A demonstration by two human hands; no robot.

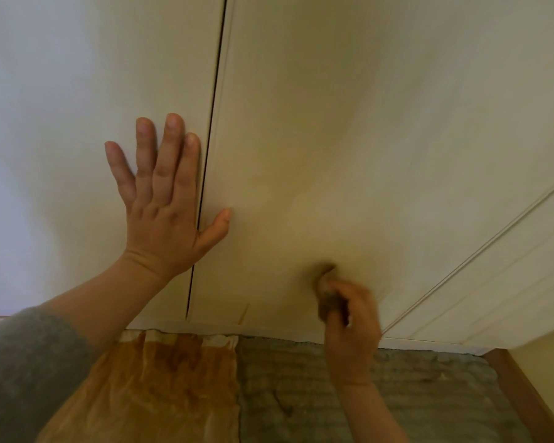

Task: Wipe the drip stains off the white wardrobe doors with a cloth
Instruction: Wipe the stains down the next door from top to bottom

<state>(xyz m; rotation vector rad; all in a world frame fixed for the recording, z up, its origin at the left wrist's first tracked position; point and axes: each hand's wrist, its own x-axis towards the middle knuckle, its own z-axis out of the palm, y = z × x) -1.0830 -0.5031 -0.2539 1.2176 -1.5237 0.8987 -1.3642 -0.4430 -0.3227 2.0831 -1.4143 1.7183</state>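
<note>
L hand (163, 199) flat, fingers spread, on wardrobe doors (333, 123) across the seam. R hand (352, 318) grips cloth (328, 292) against the door nr its bottom edge; blurred.

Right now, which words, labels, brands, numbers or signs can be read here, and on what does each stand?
None: no writing shows on the white wardrobe doors, the small brown cloth, the orange-brown sheet on the floor or the grey ribbed mat.

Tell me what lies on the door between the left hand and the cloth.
In the head view, only bare door panel lies between the left hand and the cloth that the right hand grips.
</note>
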